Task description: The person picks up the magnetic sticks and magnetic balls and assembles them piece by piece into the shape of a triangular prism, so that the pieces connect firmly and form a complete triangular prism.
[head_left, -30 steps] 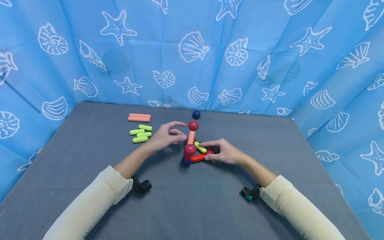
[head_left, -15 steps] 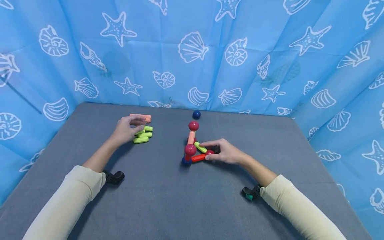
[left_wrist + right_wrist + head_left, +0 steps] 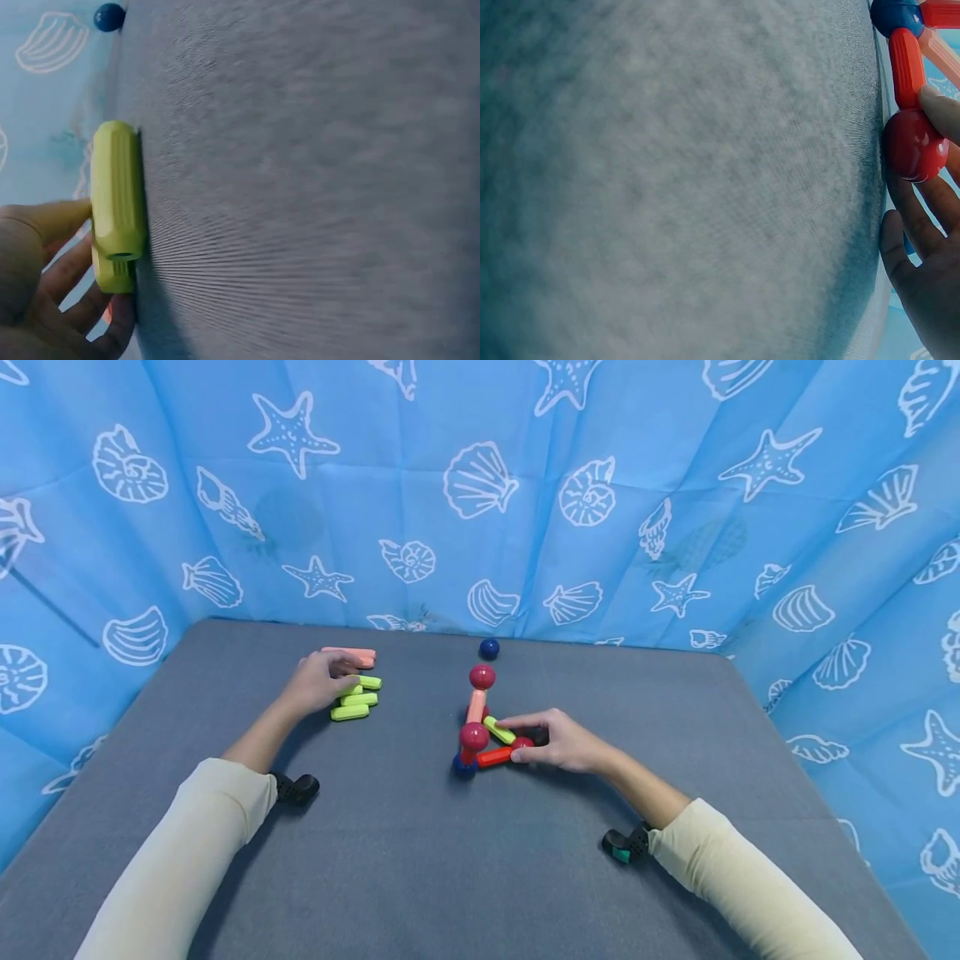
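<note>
In the head view my left hand is at the light green rods, its fingers over the near edge of the peach rods. From the left wrist, a light green rod stands in front of the thumb and fingers and partly hides them; I cannot tell whether they pinch a rod. My right hand holds a red ball, thumb by the red rod. This ball belongs to a ball-and-rod frame, with a peach rod between two raised red balls and a blue ball at its foot.
A loose dark blue ball lies near the back edge of the grey table. Behind the table hangs a blue curtain with white shell and starfish prints. Black cameras sit on both wrists.
My left hand has left the frame's side and gone left to the loose rods, where it has stayed for the last half second. The right hand keeps its hold on the red ball.
</note>
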`<action>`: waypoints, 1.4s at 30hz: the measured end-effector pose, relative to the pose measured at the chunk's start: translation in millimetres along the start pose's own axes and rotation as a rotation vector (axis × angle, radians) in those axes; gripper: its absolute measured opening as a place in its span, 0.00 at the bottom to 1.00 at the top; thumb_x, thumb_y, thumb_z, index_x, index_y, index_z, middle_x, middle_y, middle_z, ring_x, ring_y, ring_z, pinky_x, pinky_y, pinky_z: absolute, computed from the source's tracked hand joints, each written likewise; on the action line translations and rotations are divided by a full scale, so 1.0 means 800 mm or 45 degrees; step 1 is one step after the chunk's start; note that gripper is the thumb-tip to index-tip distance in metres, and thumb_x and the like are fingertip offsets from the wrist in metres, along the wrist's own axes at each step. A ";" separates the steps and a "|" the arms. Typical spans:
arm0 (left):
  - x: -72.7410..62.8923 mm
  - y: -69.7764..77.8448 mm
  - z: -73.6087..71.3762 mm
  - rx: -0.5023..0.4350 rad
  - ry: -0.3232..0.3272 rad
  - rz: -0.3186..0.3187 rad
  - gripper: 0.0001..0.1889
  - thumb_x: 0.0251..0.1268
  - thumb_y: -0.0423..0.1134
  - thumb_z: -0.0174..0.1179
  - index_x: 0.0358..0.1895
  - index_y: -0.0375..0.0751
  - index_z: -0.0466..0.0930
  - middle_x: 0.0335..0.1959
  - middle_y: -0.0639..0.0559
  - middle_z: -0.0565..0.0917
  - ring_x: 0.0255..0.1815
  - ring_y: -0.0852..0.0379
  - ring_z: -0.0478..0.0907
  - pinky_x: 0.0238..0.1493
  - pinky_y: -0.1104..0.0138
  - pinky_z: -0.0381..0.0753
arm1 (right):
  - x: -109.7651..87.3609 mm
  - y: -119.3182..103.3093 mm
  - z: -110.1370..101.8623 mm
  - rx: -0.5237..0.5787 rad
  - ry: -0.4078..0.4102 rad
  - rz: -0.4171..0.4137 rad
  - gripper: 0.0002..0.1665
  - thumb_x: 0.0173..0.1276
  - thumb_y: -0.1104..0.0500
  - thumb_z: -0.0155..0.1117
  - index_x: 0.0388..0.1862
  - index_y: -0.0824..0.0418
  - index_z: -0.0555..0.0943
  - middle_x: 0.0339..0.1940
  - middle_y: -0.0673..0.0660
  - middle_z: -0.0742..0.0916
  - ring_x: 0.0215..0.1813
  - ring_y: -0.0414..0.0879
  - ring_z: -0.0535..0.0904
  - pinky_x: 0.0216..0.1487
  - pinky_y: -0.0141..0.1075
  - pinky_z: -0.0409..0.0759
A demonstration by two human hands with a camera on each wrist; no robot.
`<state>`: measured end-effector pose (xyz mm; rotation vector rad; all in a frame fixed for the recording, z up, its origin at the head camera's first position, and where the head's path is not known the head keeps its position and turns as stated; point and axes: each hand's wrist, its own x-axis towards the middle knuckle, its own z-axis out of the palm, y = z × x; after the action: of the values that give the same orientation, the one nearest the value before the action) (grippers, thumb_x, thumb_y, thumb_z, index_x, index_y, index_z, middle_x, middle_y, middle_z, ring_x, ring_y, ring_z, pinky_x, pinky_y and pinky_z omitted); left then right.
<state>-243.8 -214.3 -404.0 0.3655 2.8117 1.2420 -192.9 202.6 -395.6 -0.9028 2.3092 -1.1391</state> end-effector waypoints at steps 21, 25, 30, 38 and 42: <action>-0.004 0.032 0.011 -0.504 0.092 0.095 0.22 0.67 0.37 0.66 0.61 0.32 0.75 0.53 0.35 0.82 0.50 0.53 0.81 0.51 0.65 0.81 | 0.001 -0.003 0.001 0.007 0.011 -0.012 0.31 0.66 0.60 0.69 0.68 0.61 0.75 0.51 0.58 0.82 0.40 0.49 0.77 0.38 0.36 0.76; -0.012 0.059 0.024 -0.750 0.024 0.044 0.24 0.65 0.38 0.67 0.62 0.38 0.74 0.51 0.43 0.84 0.48 0.59 0.82 0.49 0.65 0.82 | 0.001 -0.002 0.001 0.003 0.011 0.005 0.31 0.66 0.60 0.70 0.68 0.59 0.76 0.51 0.56 0.82 0.43 0.50 0.77 0.40 0.36 0.76; -0.021 0.091 0.042 -0.911 -0.067 0.029 0.26 0.65 0.37 0.68 0.65 0.42 0.72 0.51 0.48 0.85 0.51 0.56 0.82 0.51 0.65 0.81 | 0.002 0.001 0.001 0.000 0.009 0.011 0.31 0.66 0.60 0.69 0.69 0.59 0.75 0.52 0.56 0.82 0.45 0.50 0.77 0.41 0.37 0.77; -0.022 0.119 0.063 -1.063 -0.190 0.008 0.29 0.66 0.35 0.66 0.69 0.46 0.68 0.57 0.39 0.82 0.54 0.51 0.82 0.56 0.62 0.80 | 0.002 0.001 0.001 0.004 0.010 0.023 0.32 0.66 0.60 0.69 0.69 0.58 0.75 0.52 0.56 0.82 0.44 0.50 0.77 0.41 0.37 0.77; -0.019 0.125 0.066 -1.083 -0.231 0.015 0.30 0.66 0.35 0.66 0.70 0.47 0.67 0.59 0.39 0.80 0.56 0.50 0.81 0.57 0.62 0.79 | 0.002 0.000 0.001 0.001 0.010 0.025 0.31 0.67 0.59 0.69 0.69 0.58 0.75 0.51 0.56 0.82 0.42 0.50 0.78 0.41 0.37 0.77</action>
<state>-202.1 -114.9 -367.4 0.3973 1.8861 2.0940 -193.4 201.3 -396.3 -0.8747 2.3184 -1.1376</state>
